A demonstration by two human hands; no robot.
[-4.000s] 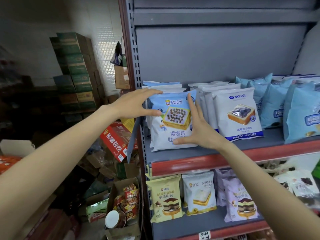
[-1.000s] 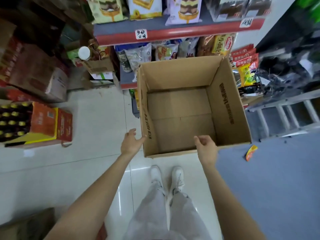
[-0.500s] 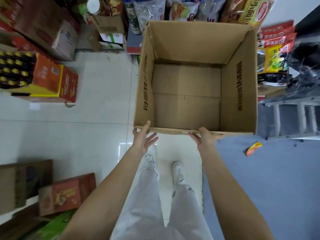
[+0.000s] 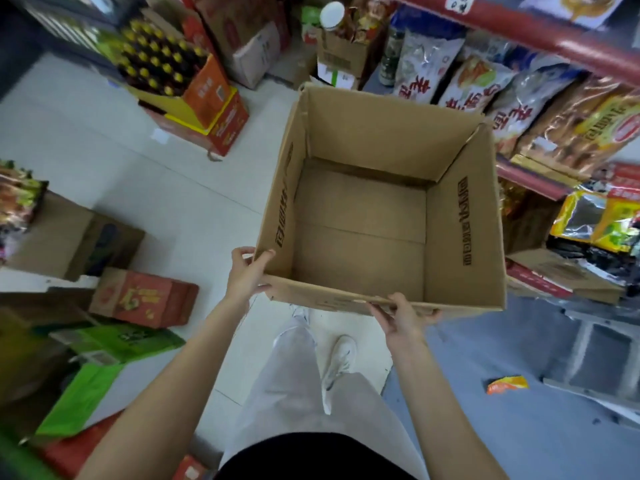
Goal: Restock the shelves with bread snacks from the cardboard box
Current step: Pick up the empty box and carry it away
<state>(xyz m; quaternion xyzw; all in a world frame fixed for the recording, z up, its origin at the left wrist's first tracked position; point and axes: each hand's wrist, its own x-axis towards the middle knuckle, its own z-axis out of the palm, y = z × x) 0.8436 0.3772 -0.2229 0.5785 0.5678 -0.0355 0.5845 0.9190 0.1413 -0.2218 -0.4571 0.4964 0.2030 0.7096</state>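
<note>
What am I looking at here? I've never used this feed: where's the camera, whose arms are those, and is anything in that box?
No machine here: a head-worn camera looks down at the wearer's bare arms. The left hand grips the near left corner of the open brown cardboard box, and the right hand grips its near edge. The box interior shows only bare cardboard, no snacks. Below are white shoes on a pale tiled floor. Snack bags sit on the red-edged shelves at right.
</note>
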